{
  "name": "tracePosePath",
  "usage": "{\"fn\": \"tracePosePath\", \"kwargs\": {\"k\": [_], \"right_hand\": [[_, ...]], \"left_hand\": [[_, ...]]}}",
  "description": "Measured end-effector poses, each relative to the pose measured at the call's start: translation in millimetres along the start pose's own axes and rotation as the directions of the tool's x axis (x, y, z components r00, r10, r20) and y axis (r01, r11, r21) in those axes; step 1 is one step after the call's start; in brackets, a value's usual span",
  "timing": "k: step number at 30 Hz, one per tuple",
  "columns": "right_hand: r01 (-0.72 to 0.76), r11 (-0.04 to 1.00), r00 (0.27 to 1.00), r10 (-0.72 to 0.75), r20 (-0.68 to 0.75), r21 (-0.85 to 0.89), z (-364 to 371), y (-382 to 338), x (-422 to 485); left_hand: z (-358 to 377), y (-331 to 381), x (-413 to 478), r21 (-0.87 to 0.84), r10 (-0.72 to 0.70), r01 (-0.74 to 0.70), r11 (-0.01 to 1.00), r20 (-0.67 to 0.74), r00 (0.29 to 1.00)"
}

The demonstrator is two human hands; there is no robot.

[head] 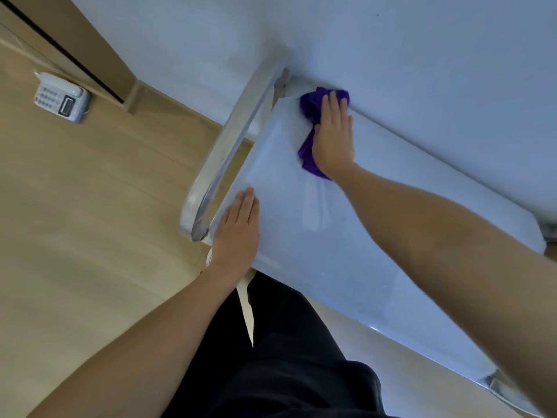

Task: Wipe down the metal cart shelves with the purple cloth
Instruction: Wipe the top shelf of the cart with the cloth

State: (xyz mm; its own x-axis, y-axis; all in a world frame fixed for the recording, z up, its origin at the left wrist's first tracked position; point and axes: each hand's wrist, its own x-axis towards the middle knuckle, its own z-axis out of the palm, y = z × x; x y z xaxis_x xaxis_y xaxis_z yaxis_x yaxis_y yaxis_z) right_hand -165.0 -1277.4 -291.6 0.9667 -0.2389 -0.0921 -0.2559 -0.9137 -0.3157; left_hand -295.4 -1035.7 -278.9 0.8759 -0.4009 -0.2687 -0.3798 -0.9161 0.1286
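Head view: the right hand (333, 137) lies flat, fingers straight, pressing the cloth (312, 107) on the far corner of the top shelf (316, 267), right by the wall (391, 40). The left hand (238, 233) lies flat too, fingers together, on the near edge beside the handle (238, 128). The cloth is bunched up, so it may slip out or miss spots. A hard push could roll the cart. The lower shelves hide under the top one, and the wheels cannot be seen.
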Motion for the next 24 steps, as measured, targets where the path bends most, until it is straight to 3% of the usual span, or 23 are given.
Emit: {"fn": "tracePosePath", "kwargs": {"k": [3, 7, 12, 14, 16, 19, 21, 24], "right_hand": [[-0.012, 1.000, 1.000, 0.012, -0.028, 0.008, 2.4, -16.7, -1.6], [0.275, 0.961, 0.961, -0.275, -0.001, 0.032, 29.4, -55.3, -54.4], [0.445, 0.894, 0.889, -0.448, 0.096, 0.056, 27.4, -33.2, -101.7], [0.349, 0.935, 0.932, -0.353, 0.084, 0.058, 18.8, -13.6, -101.9], [0.134, 0.986, 0.990, -0.137, 0.026, 0.099, 12.3, -3.6, -108.2], [-0.092, 0.985, 0.995, 0.097, -0.029, 0.145, 14.4, -18.3, -130.4], [-0.146, 0.975, 0.986, 0.158, -0.057, 0.168, 22.6, -41.7, -147.4], [-0.052, 0.982, 0.996, 0.063, -0.060, 0.181, 41.7, -82.8, -179.4]], "left_hand": [[-0.7, -2.7, 0.2, 0.019, -0.002, 0.002, 1.000, 0.036, 0.999], [-5.4, -5.1, 0.0, 0.029, 0.016, -0.017, 0.999, 0.054, 0.998], [-11.4, -7.6, -2.7, 0.032, 0.043, -0.046, 0.998, 0.105, 0.994], [-14.4, -9.6, -2.5, 0.022, 0.076, -0.080, 0.997, 0.139, 0.987], [-18.6, -10.7, -3.6, -0.017, 0.132, -0.131, 0.991, 0.176, 0.976], [-27.2, -13.2, -17.8, -0.047, 0.151, -0.144, 0.988, 0.196, 0.969], [-28.0, -20.4, -30.2, -0.049, 0.200, -0.194, 0.980, 0.224, 0.954], [-25.4, -38.6, -38.5, -0.119, 0.278, -0.254, 0.960, 0.291, 0.915]]}}
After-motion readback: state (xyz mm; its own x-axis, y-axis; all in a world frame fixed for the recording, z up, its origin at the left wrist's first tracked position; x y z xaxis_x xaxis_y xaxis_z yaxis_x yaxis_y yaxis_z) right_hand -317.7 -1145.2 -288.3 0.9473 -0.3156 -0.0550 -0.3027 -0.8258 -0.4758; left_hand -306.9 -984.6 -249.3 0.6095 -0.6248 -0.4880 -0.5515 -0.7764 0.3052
